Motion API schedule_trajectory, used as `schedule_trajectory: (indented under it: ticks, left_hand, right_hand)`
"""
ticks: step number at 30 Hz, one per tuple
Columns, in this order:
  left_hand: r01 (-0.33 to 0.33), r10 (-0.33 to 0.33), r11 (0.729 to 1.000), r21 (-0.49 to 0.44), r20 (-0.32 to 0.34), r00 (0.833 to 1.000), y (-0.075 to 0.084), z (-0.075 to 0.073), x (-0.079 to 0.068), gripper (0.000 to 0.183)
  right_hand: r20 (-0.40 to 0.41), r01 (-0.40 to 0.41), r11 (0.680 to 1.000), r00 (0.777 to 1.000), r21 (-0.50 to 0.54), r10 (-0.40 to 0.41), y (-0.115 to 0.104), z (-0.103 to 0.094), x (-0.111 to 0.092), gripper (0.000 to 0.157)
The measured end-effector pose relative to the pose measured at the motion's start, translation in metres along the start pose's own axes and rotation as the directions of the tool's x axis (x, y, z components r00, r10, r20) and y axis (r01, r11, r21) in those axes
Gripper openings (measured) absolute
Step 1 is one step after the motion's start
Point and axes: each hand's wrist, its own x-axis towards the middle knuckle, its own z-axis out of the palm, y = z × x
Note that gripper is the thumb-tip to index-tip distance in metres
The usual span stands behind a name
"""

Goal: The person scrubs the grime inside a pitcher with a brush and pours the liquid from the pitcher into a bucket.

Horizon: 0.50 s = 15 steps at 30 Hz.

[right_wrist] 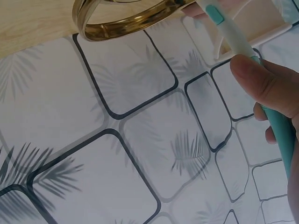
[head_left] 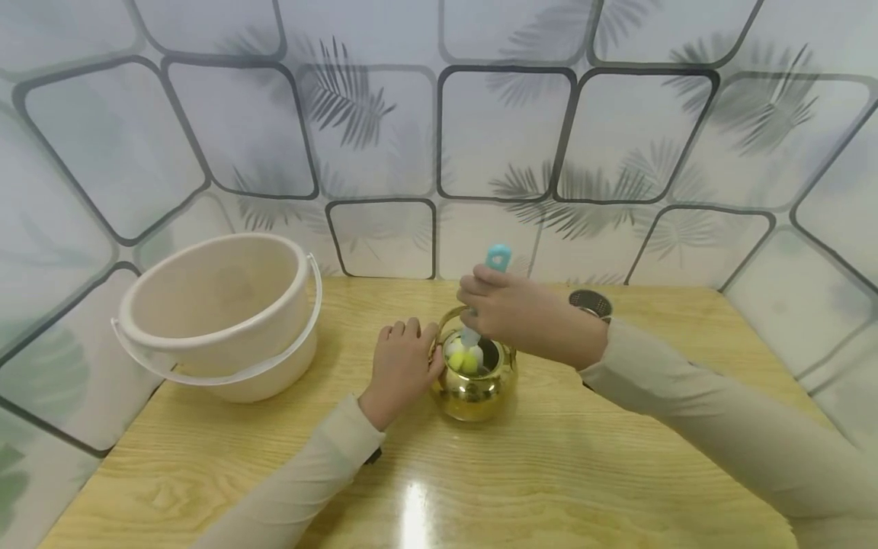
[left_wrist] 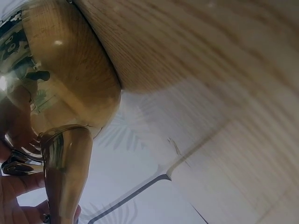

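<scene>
One brush (head_left: pixel 498 260) slants from the right hand (head_left: pixel 507 306), fingers clamped on it, down into the kettle (head_left: pixel 473 402); left hand (head_left: pixel 405 362) clasps its spout (left_wrist: pixel 67 177).

No legible lettering in view
Words, brands, numbers or signs cannot be read on the gold kettle (head_left: pixel 469 404), turquoise-handled brush (head_left: pixel 498 258), pale bucket (head_left: pixel 222 286) or patterned wall covering (head_left: pixel 384 152).

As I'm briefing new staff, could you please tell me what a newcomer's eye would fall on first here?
Probably the shiny gold kettle, near the middle of the head view, with the left hand at its side. Next comes the turquoise-handled brush in the right hand, its yellow-and-white tip at the kettle's mouth; the big pale bucket stands to the left.
</scene>
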Motion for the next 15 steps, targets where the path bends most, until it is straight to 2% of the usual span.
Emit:
schedule_trajectory:
  ticks: [8, 15]
  left_hand:
    - [0.005, -0.005, 1.0, 0.026, -0.014, 1.0, 0.0, 0.001, -0.001, 0.019]
    - [0.009, -0.009, 1.0, 0.003, -0.006, 1.0, 0.0, 0.0, -0.001, 0.018]
  right_hand:
    - [0.025, 0.028, 0.998, 0.999, -0.052, -0.027, -0.001, -0.004, -0.017, 0.014]
    - [0.021, -0.021, 1.0, 1.0, -0.02, 0.021, 0.007, 0.011, -0.023, 0.017]
